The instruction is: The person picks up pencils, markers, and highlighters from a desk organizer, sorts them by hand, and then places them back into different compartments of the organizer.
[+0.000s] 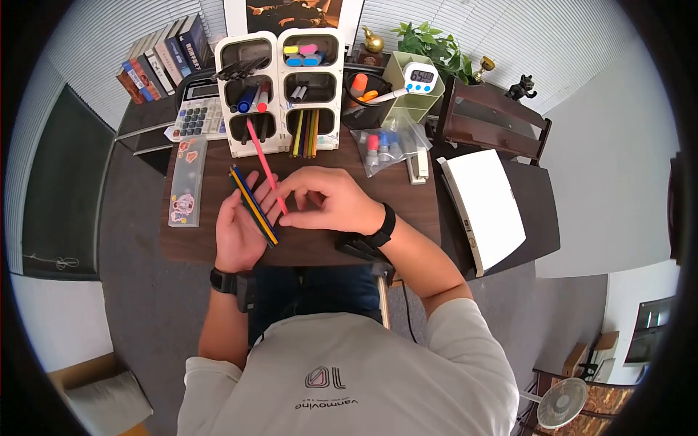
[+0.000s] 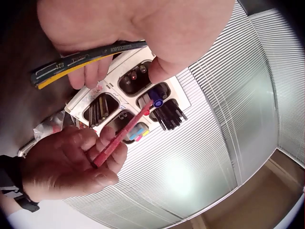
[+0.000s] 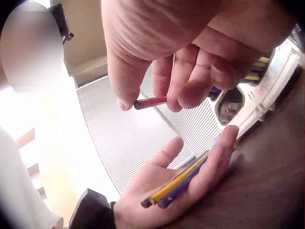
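In the head view my left hand (image 1: 238,238) is palm up in front of the organizer, with a few blue, yellow and dark green pencils (image 1: 254,208) lying across its palm and fingers. The thumb stands apart from them in the right wrist view, where the yellow pencil (image 3: 177,183) lies beside a blue one. My right hand (image 1: 334,202) pinches a red pencil (image 1: 263,163) near one end, between thumb and fingers, just beside the left fingers. Its far end points toward the white desk organizer (image 1: 281,87), which holds pens, markers, highlighters and pencils in its compartments.
A clear sticker-covered case (image 1: 188,182) lies at the left near a calculator (image 1: 199,118). On the right are a plastic bag with small bottles (image 1: 389,149), a stapler (image 1: 417,167), a black mesh holder (image 1: 356,116) and a white timer (image 1: 419,77). A large white object (image 1: 486,207) lies farther right.
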### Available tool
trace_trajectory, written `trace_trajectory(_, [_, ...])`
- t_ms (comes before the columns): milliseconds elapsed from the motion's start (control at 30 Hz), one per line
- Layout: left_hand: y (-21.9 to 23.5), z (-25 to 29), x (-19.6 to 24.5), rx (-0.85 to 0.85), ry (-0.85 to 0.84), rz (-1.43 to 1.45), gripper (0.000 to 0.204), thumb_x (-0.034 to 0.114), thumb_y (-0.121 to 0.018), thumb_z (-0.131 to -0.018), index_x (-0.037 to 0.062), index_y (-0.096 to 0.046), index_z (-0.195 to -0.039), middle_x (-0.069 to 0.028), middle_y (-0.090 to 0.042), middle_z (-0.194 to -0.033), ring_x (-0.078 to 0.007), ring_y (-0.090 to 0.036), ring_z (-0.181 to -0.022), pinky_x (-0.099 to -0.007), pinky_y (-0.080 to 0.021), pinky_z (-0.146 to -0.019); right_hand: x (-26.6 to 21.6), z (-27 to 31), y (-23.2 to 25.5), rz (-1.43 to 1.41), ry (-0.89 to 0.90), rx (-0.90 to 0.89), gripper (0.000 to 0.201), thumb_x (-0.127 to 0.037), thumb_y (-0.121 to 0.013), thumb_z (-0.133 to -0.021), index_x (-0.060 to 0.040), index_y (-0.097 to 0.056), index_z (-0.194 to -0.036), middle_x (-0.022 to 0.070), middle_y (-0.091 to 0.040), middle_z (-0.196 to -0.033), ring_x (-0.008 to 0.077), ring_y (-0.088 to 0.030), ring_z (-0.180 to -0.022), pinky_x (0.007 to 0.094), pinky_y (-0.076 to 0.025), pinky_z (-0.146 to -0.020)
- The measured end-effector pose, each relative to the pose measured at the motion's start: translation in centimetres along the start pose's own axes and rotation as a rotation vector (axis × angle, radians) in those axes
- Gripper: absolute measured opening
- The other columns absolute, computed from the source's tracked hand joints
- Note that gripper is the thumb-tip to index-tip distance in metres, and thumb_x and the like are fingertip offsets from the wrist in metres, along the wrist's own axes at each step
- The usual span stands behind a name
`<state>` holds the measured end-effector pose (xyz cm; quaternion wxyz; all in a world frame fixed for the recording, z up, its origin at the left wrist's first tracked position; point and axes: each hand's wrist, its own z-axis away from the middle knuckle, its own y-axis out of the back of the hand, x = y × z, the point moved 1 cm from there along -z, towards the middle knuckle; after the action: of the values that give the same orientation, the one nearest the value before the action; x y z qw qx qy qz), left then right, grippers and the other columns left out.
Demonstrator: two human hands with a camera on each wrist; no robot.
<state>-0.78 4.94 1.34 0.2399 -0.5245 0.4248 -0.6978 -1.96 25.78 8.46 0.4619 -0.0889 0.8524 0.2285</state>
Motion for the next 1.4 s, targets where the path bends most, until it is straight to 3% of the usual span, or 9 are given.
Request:
trace_trajectory(233, [0.1, -0.1, -0.1, 0.050, 0.002, 0.024, 0.064, 0.036, -0.046, -0.105, 0.0035, -0.030, -0.157, -0.0259, -0.042, -0.156, -0.0356, -0.046, -0.142, -0.0482, -0.036, -0.120, 0.5, 0.4, -0.3, 0.061, -0.043, 0.082, 0.029, -0.001, -0.079, -0.081, -0.0065, -0.071, -0.108, 0.0020, -0.069, -0.092, 0.0093, -0.061, -0.068, 0.0227, -0.046, -0.056])
trace_trajectory(400, [0.0, 0.1, 0.3, 0.034, 0.007, 0.004, 0.063, 0.037, -0.045, -0.106, 0.0040, -0.031, -0.158, -0.0241, -0.043, -0.156, -0.0329, -0.047, -0.141, -0.0461, -0.037, -0.119, 0.1, 0.1, 2.9, 0.330, 0.364, 0.461, 0.021, 0.006, -0.073, -0.081, -0.0026, -0.068, -0.099, 0.0093, -0.068, -0.092, 0.0183, -0.065, -0.080, 0.0303, -0.052, -0.072])
trace_trajectory(500, [-0.2, 0.2, 0.2, 0.040, 0.012, -0.014, 0.063, 0.037, -0.045, -0.106, 0.0037, -0.032, -0.158, -0.0222, -0.044, -0.156, -0.0303, -0.048, -0.141, -0.0442, -0.037, -0.119, -0.3, 0.4, 4.6, 0.178, 0.382, 0.831, 0.021, 0.010, -0.073, -0.079, -0.0016, -0.068, -0.095, 0.0085, -0.067, -0.087, 0.0179, -0.063, -0.076, 0.0280, -0.050, -0.068])
trace_trajectory(600, [-0.3, 0.1, 0.3, 0.044, 0.021, -0.024, 0.063, 0.037, -0.045, -0.106, 0.0036, -0.032, -0.158, -0.0224, -0.044, -0.156, -0.0303, -0.048, -0.141, -0.0440, -0.037, -0.120, -0.9, 0.5, 5.9, 0.543, 0.381, 0.738, 0.020, 0.010, -0.074, -0.080, -0.0024, -0.069, -0.095, 0.0073, -0.066, -0.083, 0.0167, -0.063, -0.074, 0.0280, -0.050, -0.066])
trace_trajectory(700, [-0.4, 0.2, 0.2, 0.050, 0.024, -0.035, 0.063, 0.037, -0.045, -0.106, 0.0037, -0.032, -0.158, -0.0222, -0.044, -0.156, -0.0301, -0.048, -0.140, -0.0438, -0.037, -0.119, -0.2, -0.3, 5.3, 0.715, 0.316, 0.609, 0.024, 0.007, -0.076, -0.077, -0.0047, -0.070, -0.097, 0.0076, -0.065, -0.081, 0.0226, -0.064, -0.072, 0.0331, -0.052, -0.064])
trace_trajectory(767, [-0.4, 0.2, 0.2, 0.054, 0.022, -0.038, 0.063, 0.037, -0.045, -0.106, 0.0037, -0.032, -0.158, -0.0221, -0.044, -0.156, -0.0300, -0.048, -0.140, -0.0437, -0.037, -0.119, 0.9, -0.3, 5.2, 0.736, 0.296, 0.589, 0.025, 0.007, -0.076, -0.076, -0.0052, -0.070, -0.097, 0.0075, -0.066, -0.082, 0.0247, -0.063, -0.072, 0.0340, -0.052, -0.064])
trace_trajectory(900, [-0.3, 0.1, 0.3, 0.055, 0.017, -0.034, 0.063, 0.037, -0.045, -0.106, 0.0039, -0.032, -0.158, -0.0217, -0.044, -0.156, -0.0296, -0.049, -0.139, -0.0435, -0.037, -0.119, -0.1, 0.0, 4.9, 0.704, 0.308, 0.610, 0.020, 0.007, -0.076, -0.081, -0.0031, -0.070, -0.097, 0.0063, -0.065, -0.080, 0.0177, -0.061, -0.069, 0.0292, -0.050, -0.062])
trace_trajectory(1100, [-0.2, 0.2, 0.3, 0.052, 0.021, -0.029, 0.063, 0.037, -0.046, -0.106, 0.0043, -0.032, -0.158, -0.0212, -0.046, -0.154, -0.0288, -0.050, -0.138, -0.0434, -0.038, -0.118, -0.4, -0.1, 4.9, 0.660, 0.470, 0.633, 0.024, 0.007, -0.078, -0.075, -0.0039, -0.071, -0.095, 0.0058, -0.066, -0.081, 0.0205, -0.062, -0.067, 0.0313, -0.050, -0.061])
trace_trajectory(1400, [-0.2, 0.1, 0.2, 0.045, 0.012, -0.033, 0.064, 0.038, -0.047, -0.106, 0.0047, -0.032, -0.158, -0.0206, -0.047, -0.154, -0.0284, -0.051, -0.138, -0.0434, -0.038, -0.118, -0.1, 0.0, 5.1, 0.732, 0.420, 0.615, 0.022, 0.008, -0.075, -0.082, -0.0033, -0.071, -0.101, 0.0061, -0.066, -0.081, 0.0184, -0.060, -0.070, 0.0295, -0.048, -0.063])
